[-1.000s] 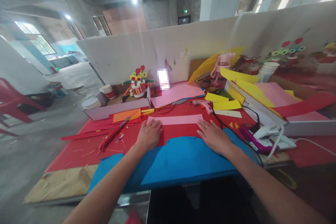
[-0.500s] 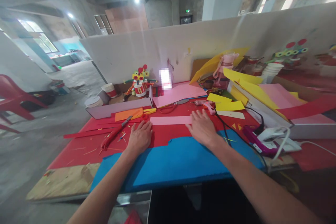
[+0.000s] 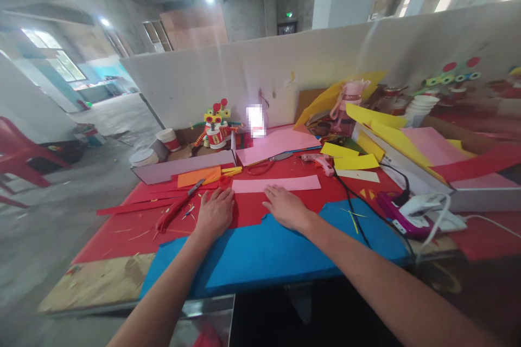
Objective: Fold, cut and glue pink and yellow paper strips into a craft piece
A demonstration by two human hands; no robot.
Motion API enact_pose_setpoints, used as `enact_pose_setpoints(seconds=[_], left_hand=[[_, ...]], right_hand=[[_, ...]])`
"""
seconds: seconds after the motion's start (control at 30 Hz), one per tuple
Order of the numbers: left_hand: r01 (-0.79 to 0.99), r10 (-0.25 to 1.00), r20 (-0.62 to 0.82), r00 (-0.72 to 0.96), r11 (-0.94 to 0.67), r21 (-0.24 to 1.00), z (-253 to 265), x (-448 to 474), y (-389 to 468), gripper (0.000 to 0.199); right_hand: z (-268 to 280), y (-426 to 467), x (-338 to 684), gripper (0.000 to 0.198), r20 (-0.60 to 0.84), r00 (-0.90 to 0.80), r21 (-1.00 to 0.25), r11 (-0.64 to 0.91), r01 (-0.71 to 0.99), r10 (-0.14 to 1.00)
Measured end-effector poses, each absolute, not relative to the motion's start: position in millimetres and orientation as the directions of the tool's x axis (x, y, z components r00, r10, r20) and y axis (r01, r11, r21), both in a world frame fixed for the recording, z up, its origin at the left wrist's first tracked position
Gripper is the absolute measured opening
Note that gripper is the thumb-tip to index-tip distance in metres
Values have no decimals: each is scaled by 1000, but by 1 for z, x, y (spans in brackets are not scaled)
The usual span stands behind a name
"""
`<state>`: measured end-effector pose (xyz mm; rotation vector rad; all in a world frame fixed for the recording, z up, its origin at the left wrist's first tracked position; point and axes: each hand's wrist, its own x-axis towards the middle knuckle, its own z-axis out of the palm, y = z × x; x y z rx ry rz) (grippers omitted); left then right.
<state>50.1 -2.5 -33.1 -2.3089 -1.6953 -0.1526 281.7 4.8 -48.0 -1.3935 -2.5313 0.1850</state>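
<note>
A pink paper strip (image 3: 301,183) lies flat across the red table covering. My left hand (image 3: 215,211) rests at the strip's left end, palm down with its fingers stretched out. Around the strip's middle, along its near edge, my right hand (image 3: 285,206) lies flat with its fingertips on the paper. Left of my left hand are red-handled scissors (image 3: 179,207), partly spread. A pink glue gun (image 3: 319,161) lies beyond the strip's right end. Blue sheet material (image 3: 264,260) covers the near edge of the table under my forearms.
Orange paper (image 3: 198,177) and red strips lie at the left. Yellow sheets (image 3: 354,161), a dark cord and a purple power strip (image 3: 394,214) are at the right. Behind stand paper-cup figures (image 3: 215,129), a pink bottle (image 3: 352,95) and a white box (image 3: 401,160) holding coloured paper.
My right hand has slid left along the pink strip from near its right end to about its middle, uncovering the right end. My left hand stays in place.
</note>
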Motion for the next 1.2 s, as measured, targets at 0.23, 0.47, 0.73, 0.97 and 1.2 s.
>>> enact_pose_setpoints(seconds=[0.23, 0.47, 0.73, 0.97, 1.2], left_hand=[[946, 921, 235, 312, -278, -165, -32, 50, -3, 43], [946, 919, 249, 306, -265, -184, -32, 48, -2, 43], [953, 928, 241, 285, -248, -173, -33, 45, -1, 43], [952, 931, 231, 282, -243, -185, -30, 47, -1, 44], [948, 925, 240, 294, -250, -195, -32, 47, -2, 45]], right_hand=[[-54, -10, 343, 58, 126, -417, -244, 435, 867, 900], [-54, -20, 377, 58, 105, -295, -190, 310, 932, 950], [-39, -28, 393, 57, 126, -184, -56, 193, 980, 975], [-16, -10, 319, 57, 264, -452, -237, 511, 826, 852], [-36, 4, 268, 59, 91, -590, -319, 585, 746, 802]])
